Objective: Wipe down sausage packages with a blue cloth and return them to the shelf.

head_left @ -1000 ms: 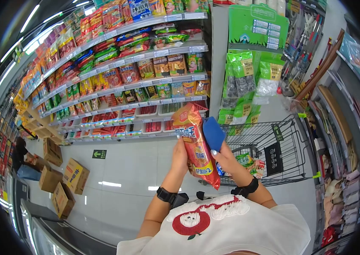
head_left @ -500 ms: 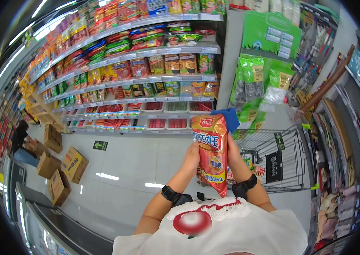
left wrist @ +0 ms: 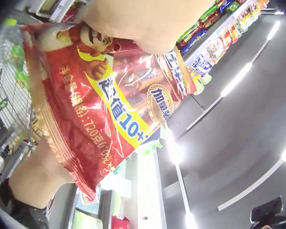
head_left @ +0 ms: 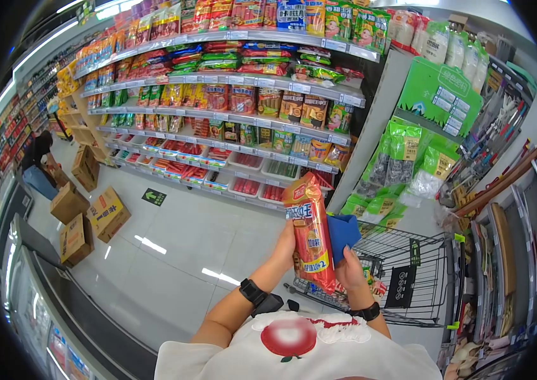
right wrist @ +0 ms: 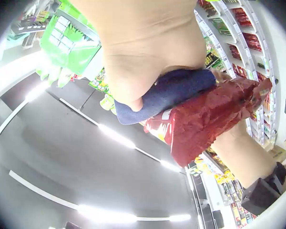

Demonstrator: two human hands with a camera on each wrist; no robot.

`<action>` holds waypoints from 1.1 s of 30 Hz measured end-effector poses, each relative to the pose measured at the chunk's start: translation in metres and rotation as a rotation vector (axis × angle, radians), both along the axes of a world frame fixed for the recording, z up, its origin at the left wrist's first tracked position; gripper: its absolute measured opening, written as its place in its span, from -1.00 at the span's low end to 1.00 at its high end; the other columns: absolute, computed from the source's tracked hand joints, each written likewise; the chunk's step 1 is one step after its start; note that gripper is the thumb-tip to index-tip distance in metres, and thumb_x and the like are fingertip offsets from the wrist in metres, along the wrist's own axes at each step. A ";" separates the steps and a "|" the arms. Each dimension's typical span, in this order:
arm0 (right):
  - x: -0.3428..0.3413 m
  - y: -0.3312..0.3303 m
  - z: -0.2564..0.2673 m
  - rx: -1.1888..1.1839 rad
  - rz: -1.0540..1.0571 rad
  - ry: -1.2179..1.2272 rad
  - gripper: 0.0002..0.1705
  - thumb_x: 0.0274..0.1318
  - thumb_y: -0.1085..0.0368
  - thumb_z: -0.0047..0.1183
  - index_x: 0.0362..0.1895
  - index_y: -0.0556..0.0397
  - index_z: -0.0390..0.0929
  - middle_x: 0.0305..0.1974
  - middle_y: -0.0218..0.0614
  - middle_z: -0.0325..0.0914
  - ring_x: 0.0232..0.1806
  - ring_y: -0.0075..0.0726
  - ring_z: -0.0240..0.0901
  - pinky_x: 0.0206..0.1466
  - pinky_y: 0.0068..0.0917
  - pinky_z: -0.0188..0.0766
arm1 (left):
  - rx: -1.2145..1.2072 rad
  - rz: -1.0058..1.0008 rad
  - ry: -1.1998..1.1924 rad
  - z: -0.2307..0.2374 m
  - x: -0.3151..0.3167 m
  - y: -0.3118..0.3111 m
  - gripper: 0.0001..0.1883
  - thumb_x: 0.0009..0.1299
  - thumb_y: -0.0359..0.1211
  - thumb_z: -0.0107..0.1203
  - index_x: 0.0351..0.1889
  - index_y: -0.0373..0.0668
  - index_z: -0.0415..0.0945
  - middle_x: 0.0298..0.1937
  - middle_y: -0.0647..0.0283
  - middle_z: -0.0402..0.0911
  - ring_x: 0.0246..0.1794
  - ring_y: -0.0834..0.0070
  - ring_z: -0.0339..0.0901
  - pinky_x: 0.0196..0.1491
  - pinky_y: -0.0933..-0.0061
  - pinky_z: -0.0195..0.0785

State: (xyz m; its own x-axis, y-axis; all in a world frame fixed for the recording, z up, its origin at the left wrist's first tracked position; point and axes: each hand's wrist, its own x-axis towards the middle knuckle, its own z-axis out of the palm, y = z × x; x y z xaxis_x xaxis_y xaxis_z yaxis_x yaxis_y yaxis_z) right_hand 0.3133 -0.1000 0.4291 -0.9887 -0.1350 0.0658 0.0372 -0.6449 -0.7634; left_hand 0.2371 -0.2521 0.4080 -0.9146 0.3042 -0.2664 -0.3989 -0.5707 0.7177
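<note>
A red pack of sausages is held upright before the chest, its printed front toward the head camera. My left hand grips its left edge. On the right, my right hand holds a folded blue cloth against the pack's side. In the left wrist view the pack's clear window shows wrapped sausages, with the left hand above it. The right wrist view shows the right thumb pressing the blue cloth beside the red pack.
A wire shopping cart holding some packets stands just right of the hands. Ahead is a long snack shelf, with green bags hanging at its end. Cardboard boxes and a crouching person are at the left.
The head view has turned left. The pack first came upright facing the camera, then tilted slightly; the blue cloth, partly behind it before, now shows more at its right side.
</note>
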 end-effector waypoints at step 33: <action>-0.023 -0.004 0.014 0.560 0.030 0.240 -0.36 0.18 0.19 -0.16 0.27 0.20 -0.01 0.32 -0.24 -0.05 0.32 -0.33 -0.13 0.33 -0.42 -0.25 | 0.390 -0.082 0.008 -0.011 0.001 0.008 -0.46 0.36 0.03 -0.22 0.16 -0.14 0.18 0.03 0.19 0.40 -0.01 0.41 0.41 0.05 0.37 0.31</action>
